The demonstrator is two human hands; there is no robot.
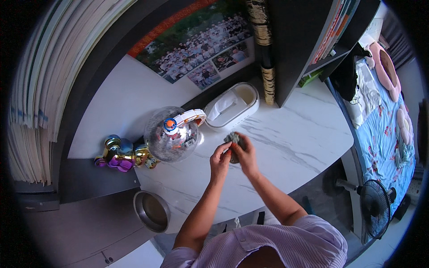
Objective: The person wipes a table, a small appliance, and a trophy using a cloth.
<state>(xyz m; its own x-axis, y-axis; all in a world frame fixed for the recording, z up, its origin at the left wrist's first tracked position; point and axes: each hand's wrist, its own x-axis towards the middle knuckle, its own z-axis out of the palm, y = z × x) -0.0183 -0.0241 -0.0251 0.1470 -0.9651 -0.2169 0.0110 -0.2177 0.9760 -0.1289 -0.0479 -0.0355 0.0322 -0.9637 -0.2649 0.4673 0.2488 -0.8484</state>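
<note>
Near the middle of a white marble-patterned desk [288, 144], my two hands meet over a crumpled grey-green cloth [231, 137]. My left hand [221, 159] pinches it from the left, with its fingertips touching those of the other hand. My right hand [245, 152] grips the cloth from the right. A dark rounded thing [235, 158] shows between and below the hands; what it is I cannot tell. Just behind them stands a white oval tissue box [231, 107]. To the left is a clear dome [172, 134] with a white and orange model on it.
A shiny multicoloured bear figure [122, 154] lies left of the dome. A metal basin [151, 211] sits at the desk's left front edge. A black and gold column [268, 80] and dark shelf stand behind. A fan [375, 209] and bed [385, 140] are at right.
</note>
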